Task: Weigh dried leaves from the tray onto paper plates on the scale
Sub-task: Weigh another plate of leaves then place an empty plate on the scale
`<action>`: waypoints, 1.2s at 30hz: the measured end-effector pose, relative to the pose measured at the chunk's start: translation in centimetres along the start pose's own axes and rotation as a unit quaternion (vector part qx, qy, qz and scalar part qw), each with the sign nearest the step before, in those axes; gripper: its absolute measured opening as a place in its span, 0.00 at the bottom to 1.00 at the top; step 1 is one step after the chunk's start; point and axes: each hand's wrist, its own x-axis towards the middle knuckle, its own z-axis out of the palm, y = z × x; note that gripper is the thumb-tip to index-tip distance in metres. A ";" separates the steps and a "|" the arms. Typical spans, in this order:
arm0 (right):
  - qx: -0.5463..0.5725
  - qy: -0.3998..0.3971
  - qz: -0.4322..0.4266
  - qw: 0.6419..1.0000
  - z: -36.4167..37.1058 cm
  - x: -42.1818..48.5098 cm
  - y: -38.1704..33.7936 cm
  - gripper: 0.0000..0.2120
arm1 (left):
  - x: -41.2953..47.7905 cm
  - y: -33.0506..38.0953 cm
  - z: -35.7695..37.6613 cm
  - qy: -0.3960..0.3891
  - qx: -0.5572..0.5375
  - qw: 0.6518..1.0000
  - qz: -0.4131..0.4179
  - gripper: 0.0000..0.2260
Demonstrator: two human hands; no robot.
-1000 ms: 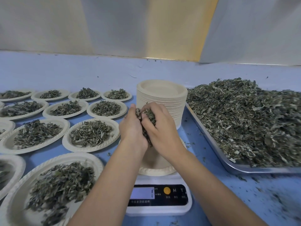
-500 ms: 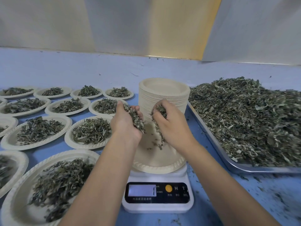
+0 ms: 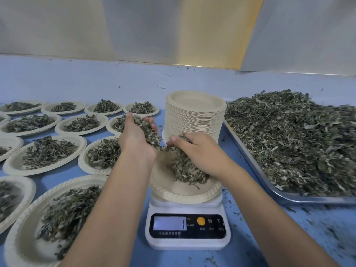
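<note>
Blue table (image 3: 242,255), strewn with leaf crumbs at the right. Metal tray (image 3: 317,199) on the right side, heaped with dried leaves (image 3: 292,139). Filled plates (image 3: 81,146) in rows on the left side. Stack of plates (image 3: 194,120), unfilled, just behind the scale (image 3: 187,241). Scale display (image 3: 169,223) lit; reading not legible.

One plate (image 3: 185,195) sits on the scale with a loose pile of leaves right of centre.

Left hand (image 3: 136,139) is raised over the plate's left edge, fingers curled into a cup round a clump of leaves. Right hand (image 3: 200,151) is lower, thumb and fingers closed on leaves and reaching down into the pile; its fingertips are hidden.
</note>
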 end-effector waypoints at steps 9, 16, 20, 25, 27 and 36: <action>0.106 0.084 0.014 0.991 -0.3 0.4 -0.1 0.15 | -0.3 -0.2 0.2 0.010 -0.012 1.000 0.003 0.17; 0.294 0.171 0.026 0.940 -0.4 0.5 -0.8 0.14 | -0.9 -1.2 0.7 -0.031 -0.010 0.999 -0.032 0.17; 0.268 0.186 0.032 0.945 -0.4 0.4 -0.7 0.15 | -1.1 -1.7 0.8 -0.054 -0.003 0.997 -0.058 0.17; 0.205 0.169 0.014 0.964 -0.4 0.4 -0.4 0.15 | -0.7 -1.5 0.7 -0.050 -0.011 0.997 -0.060 0.17; 0.169 0.157 0.016 0.973 -0.3 0.4 -0.4 0.13 | -0.6 -1.3 0.6 -0.040 -0.017 0.997 -0.057 0.16; 0.128 0.126 0.017 0.984 0.1 0.2 -0.4 0.13 | -0.5 -1.1 0.5 -0.015 -0.030 0.998 -0.048 0.17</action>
